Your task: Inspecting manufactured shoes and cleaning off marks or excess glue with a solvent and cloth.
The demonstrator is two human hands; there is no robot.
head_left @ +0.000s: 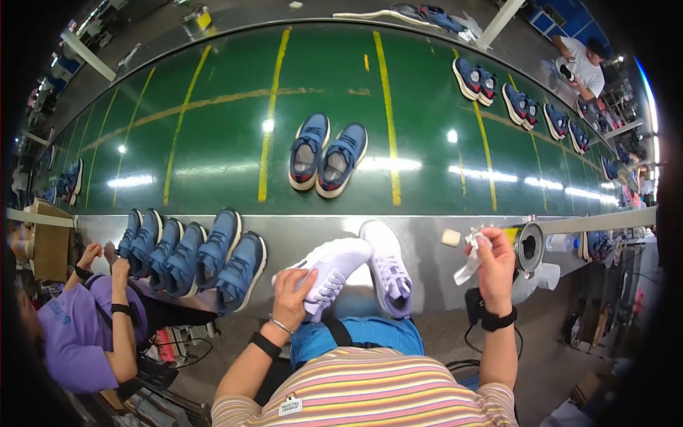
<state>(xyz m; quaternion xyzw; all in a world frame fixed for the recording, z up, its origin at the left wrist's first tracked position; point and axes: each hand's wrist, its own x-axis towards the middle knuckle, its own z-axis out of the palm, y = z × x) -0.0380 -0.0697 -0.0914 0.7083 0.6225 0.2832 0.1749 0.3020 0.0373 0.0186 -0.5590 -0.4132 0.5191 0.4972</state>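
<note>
My left hand (289, 295) is closed round the heel end of a lavender sneaker (333, 269). That shoe is tilted on its side above the metal ledge, its white sole turned up and its laces toward the right. Beside it a matching lavender sneaker (390, 274) stands on the ledge, with its toe pointing away from me. Off to the right, my right hand (496, 265) pinches a crumpled white cloth or tissue (467, 270), which hangs down from the fingers. A small cream-coloured block (450, 237) lies on the ledge to the left of this hand.
Past the ledge (306, 228) runs a green conveyor belt (220, 142) carrying pairs of blue sneakers (327, 158). More blue sneakers (206, 245) line the ledge at left, near a co-worker in purple (78, 334). A round metal can (529, 246) is beyond my right hand.
</note>
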